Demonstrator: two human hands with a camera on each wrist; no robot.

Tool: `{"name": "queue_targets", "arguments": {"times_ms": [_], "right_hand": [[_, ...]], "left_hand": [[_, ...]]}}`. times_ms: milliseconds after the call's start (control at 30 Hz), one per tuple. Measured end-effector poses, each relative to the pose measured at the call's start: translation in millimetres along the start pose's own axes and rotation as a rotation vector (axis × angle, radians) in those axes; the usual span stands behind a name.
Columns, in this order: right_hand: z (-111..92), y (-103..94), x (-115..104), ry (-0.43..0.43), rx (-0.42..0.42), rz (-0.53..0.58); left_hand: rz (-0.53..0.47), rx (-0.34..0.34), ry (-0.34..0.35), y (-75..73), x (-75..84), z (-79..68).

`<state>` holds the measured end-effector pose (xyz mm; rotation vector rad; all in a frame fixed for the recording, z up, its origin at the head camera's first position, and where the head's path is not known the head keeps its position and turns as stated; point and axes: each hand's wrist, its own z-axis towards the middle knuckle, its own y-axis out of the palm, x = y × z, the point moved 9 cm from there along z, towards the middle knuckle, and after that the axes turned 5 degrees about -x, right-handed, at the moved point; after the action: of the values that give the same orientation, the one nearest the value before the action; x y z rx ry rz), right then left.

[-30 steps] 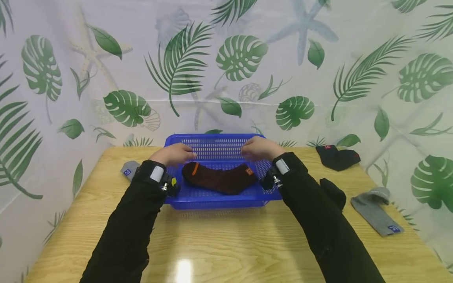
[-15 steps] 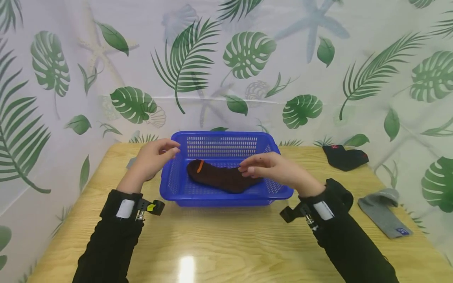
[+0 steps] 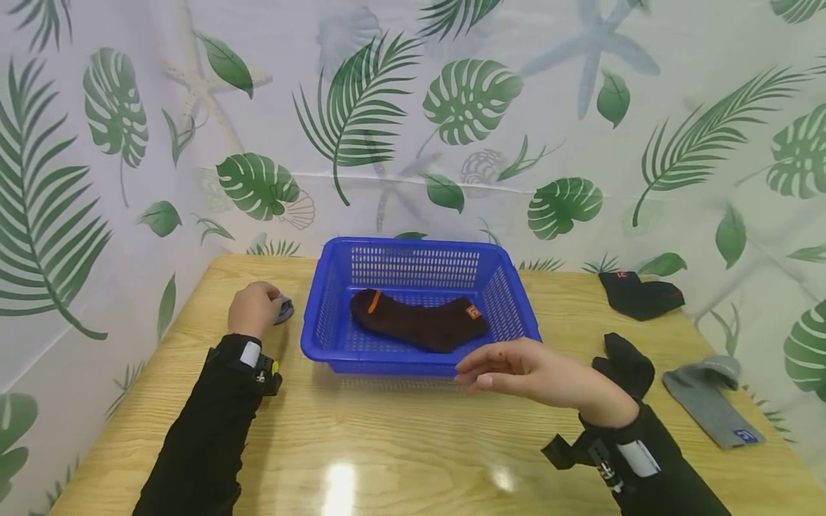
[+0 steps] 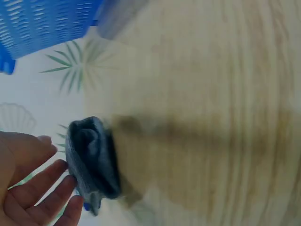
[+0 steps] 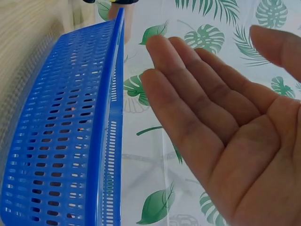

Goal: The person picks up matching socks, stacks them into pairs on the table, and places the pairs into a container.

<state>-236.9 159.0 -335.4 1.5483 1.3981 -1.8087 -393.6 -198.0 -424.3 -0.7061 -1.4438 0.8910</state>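
My left hand (image 3: 254, 309) is at the table's left side, over a rolled grey sock (image 3: 284, 309). In the left wrist view the fingertips come right up to the side of that sock (image 4: 91, 162), with the thumb held apart from them. My right hand (image 3: 525, 373) hovers over the near right corner of a blue plastic basket (image 3: 381, 365). Its fingers are extended and its palm holds nothing, as the right wrist view also shows. Inside the basket lies a pair of dark brown socks (image 3: 419, 326) with orange marks.
On the right side of the table (image 3: 387, 444) lie a black sock with a red label (image 3: 639, 295), a balled black sock (image 3: 624, 365) and a grey sock with a blue label (image 3: 710, 401). A leaf-patterned sheet (image 3: 400, 129) hangs behind.
Both hands have left the space over the basket. The left went leftward and down to the rolled grey sock; the right came back toward the near right corner. The brown socks stayed in the basket.
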Motion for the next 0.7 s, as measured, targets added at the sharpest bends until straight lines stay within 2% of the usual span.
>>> {"name": "queue_targets", "arguments": {"times_ms": [100, 300, 400, 600, 700], "right_hand": [[-1.3, 5.2, -1.3, -0.003, -0.018, 0.002], [-2.0, 12.5, -6.3, -0.031, -0.037, -0.047], [-2.7, 14.6, -4.7, -0.016, -0.037, -0.076], [-5.9, 16.3, 8.8, 0.035, -0.033, -0.086], [-7.4, 19.1, 18.9, 0.054, -0.044, -0.047]], "left_hand": [[0.029, -0.011, -0.029, 5.8, -2.9, 3.1], [0.096, 0.004, -0.107, 7.3, -8.4, 8.6], [0.146, -0.012, -0.135, 9.4, -13.9, 8.5], [0.187, -0.033, -0.106, 9.1, -17.2, 2.2], [0.199, -0.079, -0.078, 9.4, -13.7, -4.7]]}}
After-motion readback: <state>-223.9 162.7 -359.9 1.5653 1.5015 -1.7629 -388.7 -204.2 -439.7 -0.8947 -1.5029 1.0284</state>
